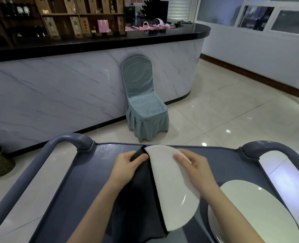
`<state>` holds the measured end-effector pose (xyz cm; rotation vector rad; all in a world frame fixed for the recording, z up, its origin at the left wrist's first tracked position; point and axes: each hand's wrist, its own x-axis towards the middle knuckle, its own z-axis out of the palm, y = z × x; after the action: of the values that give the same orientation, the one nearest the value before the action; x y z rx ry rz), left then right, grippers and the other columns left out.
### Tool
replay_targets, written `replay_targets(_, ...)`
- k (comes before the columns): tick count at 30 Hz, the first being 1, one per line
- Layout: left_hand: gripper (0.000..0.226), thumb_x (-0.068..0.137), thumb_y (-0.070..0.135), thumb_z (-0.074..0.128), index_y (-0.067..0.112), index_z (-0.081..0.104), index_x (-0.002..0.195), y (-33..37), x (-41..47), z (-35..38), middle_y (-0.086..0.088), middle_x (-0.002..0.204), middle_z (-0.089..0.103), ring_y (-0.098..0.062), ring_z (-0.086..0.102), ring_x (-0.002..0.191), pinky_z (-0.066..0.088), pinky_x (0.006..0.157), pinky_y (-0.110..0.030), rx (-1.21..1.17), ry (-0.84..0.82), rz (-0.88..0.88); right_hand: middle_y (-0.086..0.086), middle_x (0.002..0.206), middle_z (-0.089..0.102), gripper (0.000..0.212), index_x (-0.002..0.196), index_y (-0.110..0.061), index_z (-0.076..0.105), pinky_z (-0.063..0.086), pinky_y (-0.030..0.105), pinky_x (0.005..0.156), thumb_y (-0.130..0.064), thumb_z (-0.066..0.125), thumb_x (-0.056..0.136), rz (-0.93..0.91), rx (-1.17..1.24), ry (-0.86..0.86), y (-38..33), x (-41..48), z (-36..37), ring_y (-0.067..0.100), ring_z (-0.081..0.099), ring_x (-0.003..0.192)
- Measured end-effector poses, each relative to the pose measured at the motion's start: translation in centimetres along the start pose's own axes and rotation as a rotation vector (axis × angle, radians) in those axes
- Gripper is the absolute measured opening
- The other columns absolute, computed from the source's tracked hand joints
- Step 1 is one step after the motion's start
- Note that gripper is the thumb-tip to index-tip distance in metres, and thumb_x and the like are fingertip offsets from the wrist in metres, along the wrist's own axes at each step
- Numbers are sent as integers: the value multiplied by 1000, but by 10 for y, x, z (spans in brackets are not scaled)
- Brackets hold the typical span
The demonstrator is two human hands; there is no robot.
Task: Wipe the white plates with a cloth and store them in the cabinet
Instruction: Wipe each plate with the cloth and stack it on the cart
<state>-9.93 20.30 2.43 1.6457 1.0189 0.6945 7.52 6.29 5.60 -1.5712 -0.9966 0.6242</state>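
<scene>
Left hand (127,163) grips a dark cloth (141,199) draped over a white plate (173,190) held by the right hand (196,165).

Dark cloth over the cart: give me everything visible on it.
The dark navy fabric cloth looks soft and matte, with a black hemmed edge running down its right side. It drapes over the left half of the round white plate, above the blue-grey cart tray. The left hand grips its bunched top end; its lower end spreads wide.
</scene>
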Motion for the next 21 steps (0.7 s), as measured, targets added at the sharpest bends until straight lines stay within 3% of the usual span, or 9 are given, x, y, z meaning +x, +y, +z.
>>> replay_targets(4, 42, 92, 35, 65, -5, 64, 78, -15, -20, 23, -10, 71, 70, -17, 60, 65, 52, 62, -33, -347, 381, -327, -23, 92, 73, 25, 91, -37, 73, 49, 16, 73, -21, 56, 99, 134, 225, 477, 6, -13, 31, -8, 65, 86)
replay_targets(6, 46, 93, 36, 64, -9, 62, 82, -24, -26, 31, -13, 76, 68, -22, 59, 70, 53, 69, -38, -396, 429, -394, -28, 93, 70, 23, 93, -39, 68, 45, 19, 73, -24, 52, 100, 192, 221, 526, 10, -19, 41, -7, 62, 88)
replay_targets(8, 45, 93, 35, 64, -9, 62, 82, -27, -26, 25, -13, 75, 67, -21, 58, 69, 51, 68, -37, -386, 410, -357, -26, 90, 68, 17, 97, -40, 61, 43, 16, 69, -25, 53, 100, 189, 163, 407, 14, -17, 35, -4, 61, 87)
replay_targets(10, 41, 93, 34, 64, -3, 62, 74, -26, -24, 12, -11, 68, 67, -17, 56, 65, 49, 62, -35, -293, 374, -233, -17, 73, 67, 12, 96, -41, 58, 43, 14, 60, -30, 58, 97, 160, 102, 229, 15, -8, 16, 3, 59, 66)
replay_targets(12, 37, 90, 32, 67, 8, 59, 63, -17, -19, 0, 3, 56, 61, -8, 50, 58, 44, 55, -24, -114, 300, -48, -10, 60, 60, 8, 92, -43, 59, 40, 14, 53, -36, 63, 94, 115, -28, 72, 10, 6, -2, 5, 50, 55)
replay_targets(13, 35, 88, 29, 70, 13, 58, 59, -11, -16, -3, 8, 52, 58, -2, 46, 54, 39, 51, -17, -16, 233, 52, -9, 64, 63, 3, 91, -41, 62, 41, 16, 54, -39, 63, 93, 84, -133, -15, 6, 13, -7, 5, 51, 57)
replay_targets(16, 29, 82, 27, 77, 20, 60, 60, 7, -6, -1, 15, 52, 53, 3, 45, 51, 34, 51, -13, 226, -41, 286, -10, 74, 64, 23, 84, -27, 64, 42, 22, 65, -46, 58, 95, -47, -434, -322, 0, 23, -3, 5, 53, 68)
replay_targets(19, 40, 81, 28, 78, 35, 51, 52, 10, -3, 4, 17, 49, 49, 3, 43, 50, 32, 52, -13, 294, -189, 344, -9, 63, 46, 36, 71, -21, 54, 31, 22, 58, -46, 56, 97, -134, -461, -362, 3, 15, 10, 3, 40, 60)
replay_targets(21, 35, 83, 26, 76, 27, 56, 55, 4, -7, 5, 15, 50, 48, 2, 41, 50, 31, 52, -15, 243, -155, 313, -4, 63, 49, 36, 72, -16, 57, 32, 21, 58, -43, 58, 96, -143, -413, -295, 8, 10, 11, 3, 41, 60)
